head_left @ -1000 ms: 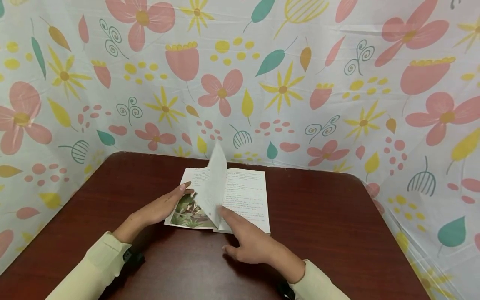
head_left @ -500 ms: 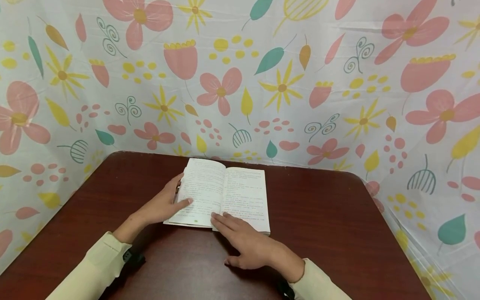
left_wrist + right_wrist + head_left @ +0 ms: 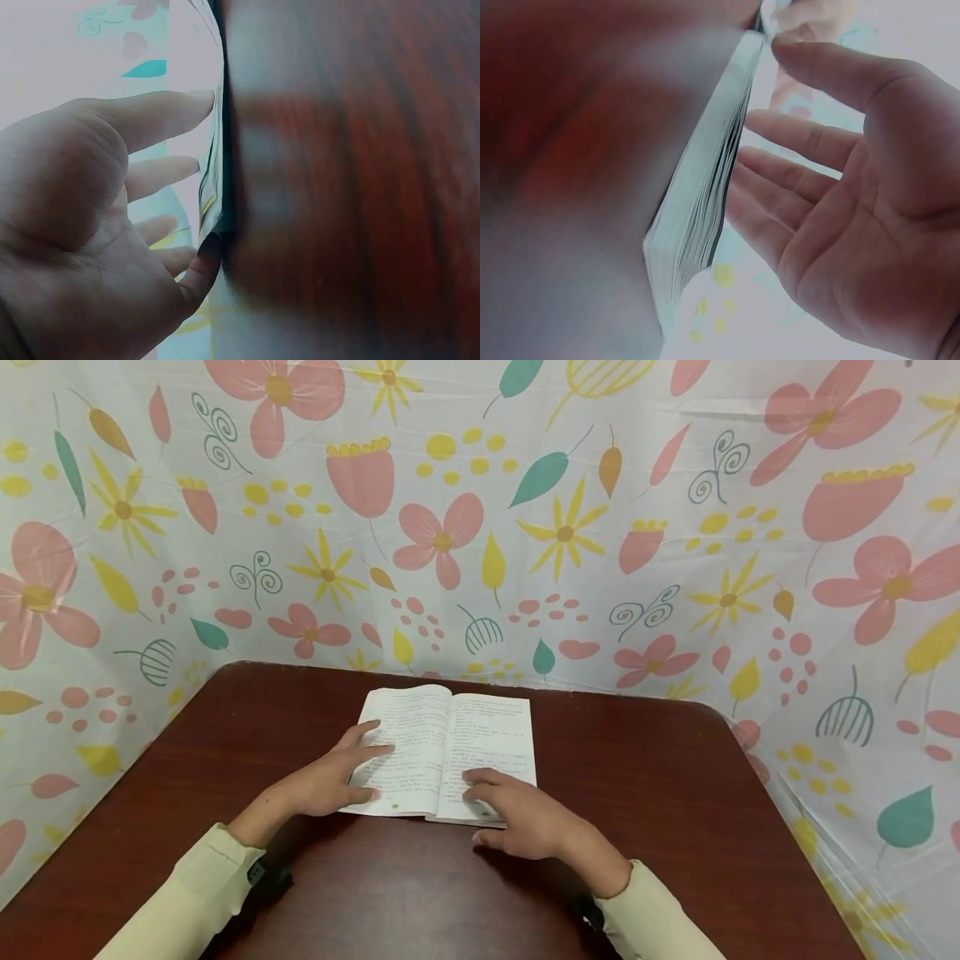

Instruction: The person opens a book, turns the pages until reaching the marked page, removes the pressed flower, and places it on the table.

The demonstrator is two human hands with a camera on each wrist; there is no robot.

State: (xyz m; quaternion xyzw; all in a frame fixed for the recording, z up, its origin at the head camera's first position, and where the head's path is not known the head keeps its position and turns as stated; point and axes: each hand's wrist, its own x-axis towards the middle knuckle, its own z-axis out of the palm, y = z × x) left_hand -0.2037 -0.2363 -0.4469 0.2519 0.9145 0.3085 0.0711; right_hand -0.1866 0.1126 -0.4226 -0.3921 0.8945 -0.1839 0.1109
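Observation:
An open book [image 3: 420, 752] with printed text on both pages lies on the table. My left hand [image 3: 324, 781] rests on the left page with its fingers spread, the thumb near the bottom corner. In the left wrist view the same hand [image 3: 97, 210] has its fingertips along the book's thin page edge [image 3: 214, 165]. Over the lower right page lies my right hand [image 3: 528, 814], fingers extended and thumb just off the bottom edge. The right wrist view shows the thick stack of pages [image 3: 705, 195] beside the straight fingers of the right hand [image 3: 840, 187].
The dark reddish-brown table [image 3: 637, 777] extends around the book on all sides. Behind it hangs a white curtain [image 3: 495, 485] printed with flowers and leaves. Each wrist wears a small black camera, one near the left cuff [image 3: 217, 852].
A raised page has come down onto the left side, covering a colour picture there. The left hand came out from beneath it onto the page; the right hand slid right.

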